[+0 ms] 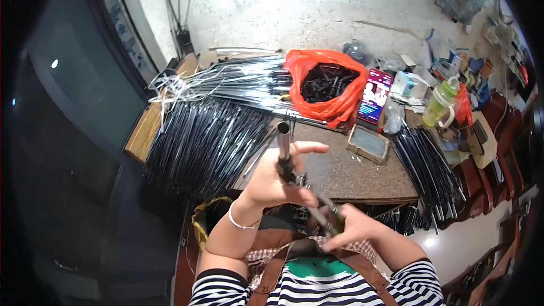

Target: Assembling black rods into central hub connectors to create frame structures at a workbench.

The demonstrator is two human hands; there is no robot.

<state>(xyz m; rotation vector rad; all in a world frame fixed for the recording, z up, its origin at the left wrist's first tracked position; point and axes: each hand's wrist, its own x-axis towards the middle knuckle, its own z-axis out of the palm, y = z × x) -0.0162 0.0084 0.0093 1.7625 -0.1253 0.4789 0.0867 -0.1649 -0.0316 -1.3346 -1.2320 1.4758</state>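
My left hand [269, 178] is raised in front of my chest, its index finger stretched out to the right. Between its thumb and palm stands a metal tube [284, 143] with an open upper end and a black fitting below, like part of an umbrella frame. From that fitting, slim grey metal bars [322, 218] slant down to the right. My right hand [357, 228] is closed around their lower end, its fingertips somewhat blurred. Something dark green shows beside the bars there. How the bars join the tube is partly hidden by my left fingers.
Bundled black rods [209, 141] cover the table's left; more rods [428, 164] overhang its right edge. Behind are a red plastic bag [294, 73] of small black parts, a lit phone [375, 96], a shallow box [368, 143] and a green-lidded bottle [439, 105].
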